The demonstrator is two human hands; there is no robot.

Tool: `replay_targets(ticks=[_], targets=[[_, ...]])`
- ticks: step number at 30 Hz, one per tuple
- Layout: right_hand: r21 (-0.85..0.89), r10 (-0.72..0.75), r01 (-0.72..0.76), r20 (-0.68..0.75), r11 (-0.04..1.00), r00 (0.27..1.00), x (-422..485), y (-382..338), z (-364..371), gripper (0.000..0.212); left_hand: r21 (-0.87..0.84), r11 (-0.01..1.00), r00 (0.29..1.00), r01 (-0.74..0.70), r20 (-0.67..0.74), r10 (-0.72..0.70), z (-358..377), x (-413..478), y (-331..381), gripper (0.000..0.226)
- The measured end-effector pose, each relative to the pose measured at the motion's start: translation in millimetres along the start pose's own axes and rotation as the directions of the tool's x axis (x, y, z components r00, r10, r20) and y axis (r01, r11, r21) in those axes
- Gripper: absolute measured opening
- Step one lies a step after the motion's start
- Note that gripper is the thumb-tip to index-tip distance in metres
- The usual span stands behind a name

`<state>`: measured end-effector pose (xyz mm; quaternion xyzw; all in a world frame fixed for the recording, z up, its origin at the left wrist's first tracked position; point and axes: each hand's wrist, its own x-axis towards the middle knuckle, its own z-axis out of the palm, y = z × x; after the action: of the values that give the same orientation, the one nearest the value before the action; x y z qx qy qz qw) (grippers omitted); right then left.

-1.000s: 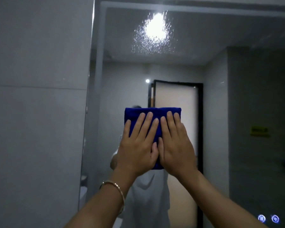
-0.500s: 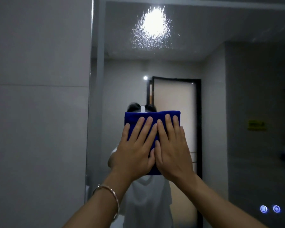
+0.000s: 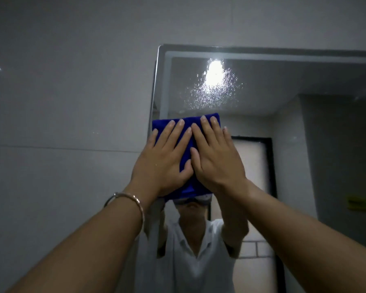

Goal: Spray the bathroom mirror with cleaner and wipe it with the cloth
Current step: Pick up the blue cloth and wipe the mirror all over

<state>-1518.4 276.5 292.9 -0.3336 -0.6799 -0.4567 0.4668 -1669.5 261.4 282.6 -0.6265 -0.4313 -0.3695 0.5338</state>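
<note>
both hands flat, fingers straight: left hand (image 3: 163, 163) and right hand (image 3: 217, 159) press the folded blue cloth (image 3: 188, 187) against the mirror (image 3: 283, 81) near its left edge. spray droplets (image 3: 213, 89) sit at 12 o'clock, likely next; paired palms spread pressure.

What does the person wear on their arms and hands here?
Nothing covers the left hand or the right hand: no gloves, and no rings that I can see. The forearms are without sleeves. A thin rose-gold metal bangle circles the left wrist; the right wrist carries nothing. The reflection shows a white short-sleeved shirt.
</note>
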Motion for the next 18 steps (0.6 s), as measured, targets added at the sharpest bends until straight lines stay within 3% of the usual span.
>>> replay_targets(ticks=[5,9,14,18], targets=[[-0.017,-0.012,0.012,0.002,1.0,1.0,22,-2,1,0.064,-0.013,0.996,0.996,0.088,0.01,-0.088,-3,11,-8,0.07],[-0.147,-0.033,0.036,0.021,0.989,0.999,19,-11,-4,0.056,0.017,0.99,0.99,0.138,-0.018,-0.138,0,6,-4,0.07],[-0.088,-0.054,0.072,0.195,0.993,0.979,15,-19,-18,0.059,0.113,0.962,0.969,0.248,-0.038,-0.246,1,-2,6,0.06],[0.039,-0.007,0.005,0.048,0.999,0.999,2,-17,-4,0.057,0.018,0.949,0.949,0.314,-0.049,-0.313,4,-9,18,0.057]])
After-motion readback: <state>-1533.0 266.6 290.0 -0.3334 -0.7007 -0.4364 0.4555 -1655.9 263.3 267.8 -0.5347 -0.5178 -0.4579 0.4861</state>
